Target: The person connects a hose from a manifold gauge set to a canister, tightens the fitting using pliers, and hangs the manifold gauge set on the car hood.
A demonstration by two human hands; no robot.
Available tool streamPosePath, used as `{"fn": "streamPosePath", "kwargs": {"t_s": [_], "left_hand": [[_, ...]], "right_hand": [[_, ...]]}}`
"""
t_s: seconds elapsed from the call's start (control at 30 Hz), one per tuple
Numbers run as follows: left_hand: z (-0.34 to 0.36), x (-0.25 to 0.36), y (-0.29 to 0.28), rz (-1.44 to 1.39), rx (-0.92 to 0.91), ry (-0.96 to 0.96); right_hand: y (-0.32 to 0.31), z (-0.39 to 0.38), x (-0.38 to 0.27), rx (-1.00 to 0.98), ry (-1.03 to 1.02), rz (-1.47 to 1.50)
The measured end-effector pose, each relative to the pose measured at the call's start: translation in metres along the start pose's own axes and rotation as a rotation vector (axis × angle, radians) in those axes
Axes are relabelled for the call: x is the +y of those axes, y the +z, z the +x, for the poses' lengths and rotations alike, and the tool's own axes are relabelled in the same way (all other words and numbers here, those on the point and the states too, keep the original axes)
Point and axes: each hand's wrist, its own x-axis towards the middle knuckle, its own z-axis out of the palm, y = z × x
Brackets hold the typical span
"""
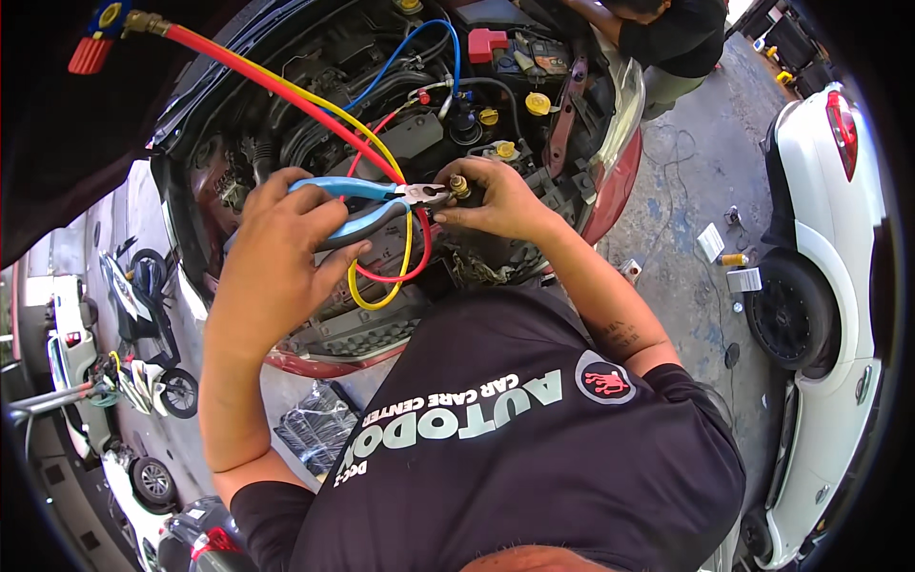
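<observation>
My left hand [286, 234] is closed around the blue-and-black handles of a pair of pliers [357, 188]. The handles are spread apart, and the metal jaws point right, toward my right hand [500, 198]. Between its thumb and fingers, my right hand pinches a small brass fitting [459, 186]. The jaw tips lie close beside the fitting; whether they touch it I cannot tell. A red hose [286, 95] and a yellow hose [389, 157] run down past the pliers, the yellow one looping below them. Both hands are above the engine bay of a dark red car.
A blue hose [405, 48] arcs over the engine near a red battery cover [487, 44]. Gauge valves [100, 38] hang at upper left. Another person [672, 43] leans over the far right side. A white car [829, 257] stands right, with small boxes [743, 279] on the floor beside it.
</observation>
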Motion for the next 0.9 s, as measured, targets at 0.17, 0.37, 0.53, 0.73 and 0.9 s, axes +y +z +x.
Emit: {"fn": "streamPosePath", "kwargs": {"t_s": [0.17,0.37,0.53,0.73,0.9], "left_hand": [[0.021,0.009,-0.021,0.040,-0.081,0.092],[0.041,0.016,-0.029,0.117,-0.186,0.164],[0.070,0.016,-0.036,0.094,-0.302,0.213],[0.114,-0.015,-0.032,-0.092,-0.400,0.267],[0.131,-0.034,-0.009,-0.422,-0.291,0.101]], "right_hand": [[0.005,-0.003,0.009,0.033,-0.083,-0.064],[0.006,-0.001,0.007,0.067,-0.163,-0.032],[0.003,-0.001,0.005,0.079,-0.155,-0.064],[0.004,-0.001,0.008,0.067,-0.165,-0.047],[0.005,-0.006,0.010,0.069,-0.149,0.008]]}}
